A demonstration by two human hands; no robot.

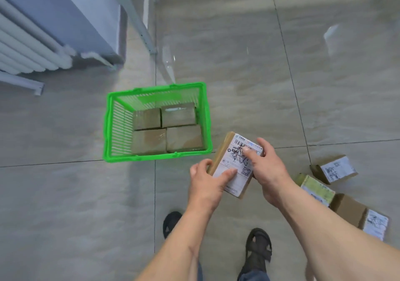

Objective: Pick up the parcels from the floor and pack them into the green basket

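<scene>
Here we observed a tiled floor (227,42) with a white radiator (23,49) at the upper left of the frame and a pale metal frame leg (140,25) slanting down at upper centre. The green basket (112,129) stood left of centre; four brown boxes (166,127) lay flat inside it, packed two by two against its right wall, leaving a strip of its left side bare. At the lower right of the frame we saw three loose parcels (337,185) on the floor, close together, two showing white labels and one a green-tinted label. Two dark sandals (258,246) appeared at the bottom centre. Nothing lay between the held parcel and the basket.

The labelled parcel (236,164) was held in the air just right of and below the basket's near right corner, tilted, its white label upward. The left hand (205,179) gripped its lower left edge, thumb lying on the label and fingers curled round the side. The right hand (266,168) clasped its right edge, thumb pressed onto the label.
</scene>
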